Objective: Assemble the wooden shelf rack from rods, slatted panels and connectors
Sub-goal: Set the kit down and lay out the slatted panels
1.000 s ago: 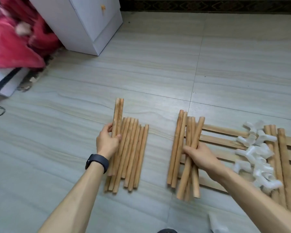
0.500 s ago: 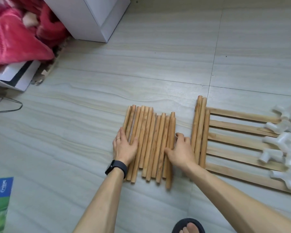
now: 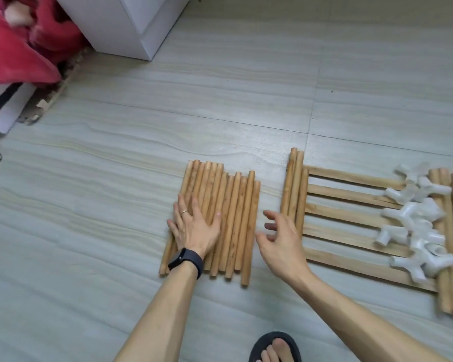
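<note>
Left hand (image 3: 196, 227) — flat on rods (image 3: 236, 215)

Pale grey-green tiled floor (image 3: 220, 82) with wavy grain, dark grout lines; white cabinet (image 3: 131, 22) top left; crumpled red fabric (image 3: 16, 48) beside it; soft, even light.
</note>
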